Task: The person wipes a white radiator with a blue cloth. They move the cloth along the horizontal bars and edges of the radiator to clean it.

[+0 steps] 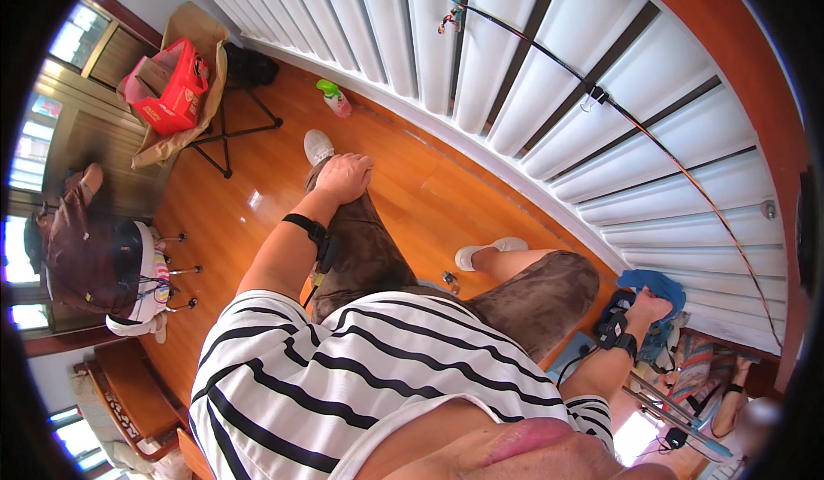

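Note:
My left hand (346, 176) rests palm down over my left knee and holds nothing; some of its fingers curl out of sight. At the right, low beside the white radiator (592, 87), my right hand (651, 306) is closed on a blue cloth (669, 285). The fingertips there are partly hidden in the folds. A dark bag or bundle (615, 309) lies just left of that hand. Black straps with small devices circle both of my forearms. My legs, in brown patterned trousers, are spread apart above the wooden floor (270, 177).
A red bag (170, 93) sits on a folding chair at upper left, with a green-topped spray bottle (334, 98) on the floor nearby. A wheeled chair (138, 248) bears dark clothing. A cable (547, 52) crosses the radiator. Another person (727, 409) is at lower right, near metal rails.

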{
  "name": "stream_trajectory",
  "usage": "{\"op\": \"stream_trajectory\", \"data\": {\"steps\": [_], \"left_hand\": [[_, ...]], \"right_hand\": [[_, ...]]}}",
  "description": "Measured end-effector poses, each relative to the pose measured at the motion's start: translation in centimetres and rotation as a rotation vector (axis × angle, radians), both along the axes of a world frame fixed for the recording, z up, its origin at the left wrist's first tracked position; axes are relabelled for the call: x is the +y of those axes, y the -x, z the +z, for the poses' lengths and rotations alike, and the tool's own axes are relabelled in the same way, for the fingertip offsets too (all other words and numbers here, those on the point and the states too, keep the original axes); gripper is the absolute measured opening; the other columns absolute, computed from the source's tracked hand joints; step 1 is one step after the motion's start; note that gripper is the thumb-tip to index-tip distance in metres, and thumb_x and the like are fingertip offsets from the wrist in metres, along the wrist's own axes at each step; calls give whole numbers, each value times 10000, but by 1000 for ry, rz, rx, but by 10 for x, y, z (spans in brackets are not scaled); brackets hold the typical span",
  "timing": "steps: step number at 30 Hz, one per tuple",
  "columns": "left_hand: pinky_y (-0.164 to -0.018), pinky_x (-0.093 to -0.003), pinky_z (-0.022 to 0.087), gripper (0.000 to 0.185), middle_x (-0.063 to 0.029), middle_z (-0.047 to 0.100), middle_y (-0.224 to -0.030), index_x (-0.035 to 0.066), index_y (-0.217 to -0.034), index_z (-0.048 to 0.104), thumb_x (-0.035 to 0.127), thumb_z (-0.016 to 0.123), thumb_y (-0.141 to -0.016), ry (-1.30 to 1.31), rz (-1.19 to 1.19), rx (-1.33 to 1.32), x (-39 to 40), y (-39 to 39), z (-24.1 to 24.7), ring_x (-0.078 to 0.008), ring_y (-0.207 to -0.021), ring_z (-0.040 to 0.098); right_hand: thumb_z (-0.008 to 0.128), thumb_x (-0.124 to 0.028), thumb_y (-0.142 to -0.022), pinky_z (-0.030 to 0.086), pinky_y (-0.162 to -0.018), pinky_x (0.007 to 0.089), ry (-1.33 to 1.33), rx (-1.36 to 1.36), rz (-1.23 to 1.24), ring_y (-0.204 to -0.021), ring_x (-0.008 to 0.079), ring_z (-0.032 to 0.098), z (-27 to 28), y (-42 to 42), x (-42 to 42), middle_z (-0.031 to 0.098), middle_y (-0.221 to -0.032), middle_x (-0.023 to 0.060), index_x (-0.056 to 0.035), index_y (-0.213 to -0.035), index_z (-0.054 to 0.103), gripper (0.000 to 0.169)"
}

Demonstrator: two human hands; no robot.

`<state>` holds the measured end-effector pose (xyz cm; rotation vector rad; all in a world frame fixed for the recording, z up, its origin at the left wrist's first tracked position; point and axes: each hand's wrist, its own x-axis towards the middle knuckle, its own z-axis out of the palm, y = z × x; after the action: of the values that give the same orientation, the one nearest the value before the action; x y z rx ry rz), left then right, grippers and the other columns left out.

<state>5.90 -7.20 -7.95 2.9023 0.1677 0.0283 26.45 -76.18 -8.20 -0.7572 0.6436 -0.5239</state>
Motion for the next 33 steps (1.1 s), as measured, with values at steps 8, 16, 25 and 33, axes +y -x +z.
{"op": "stream_trajectory", "data": {"steps": [8, 16, 25, 33], "left_hand": [[-804, -423, 469, 181, -88, 655, -896, 95, -907, 622, 231, 508, -870, 3, -5, -54, -4, -2, -9, -277, -916, 608], [-763, -412, 485, 129, -94, 642, -827, 69, -825, 610, 180, 543, -829, -26, 6, -133, 1, 8, -12, -289, -849, 614], [-750, -425, 476, 138, -104, 632, -811, 69, -801, 587, 193, 537, -835, 27, 2, -175, 0, 13, -3, -301, -842, 607], [-727, -417, 474, 141, -104, 638, -795, 83, -785, 575, 209, 535, -837, 28, 17, -221, 3, 18, -2, -297, -824, 617]], "right_hand": [[476, -89, -776, 484, -635, 310, 390, -717, 645, -655, 218, 550, 95, 3, 17, 542, -713, 67, -34, -636, 533, 161], [499, -157, -836, 476, -868, 377, 105, -692, 514, -921, 255, 574, 174, 19, 147, 603, -968, 129, 68, -882, 606, 254], [492, -266, -890, 467, -909, 419, 123, -571, 882, -996, 283, 576, 146, 25, 201, 600, -1082, 157, 27, -1079, 575, 358], [469, -245, -897, 457, -947, 475, 164, -821, 1050, -1081, 355, 563, 212, 38, 285, 581, -1177, 200, 47, -1147, 558, 394]]}}
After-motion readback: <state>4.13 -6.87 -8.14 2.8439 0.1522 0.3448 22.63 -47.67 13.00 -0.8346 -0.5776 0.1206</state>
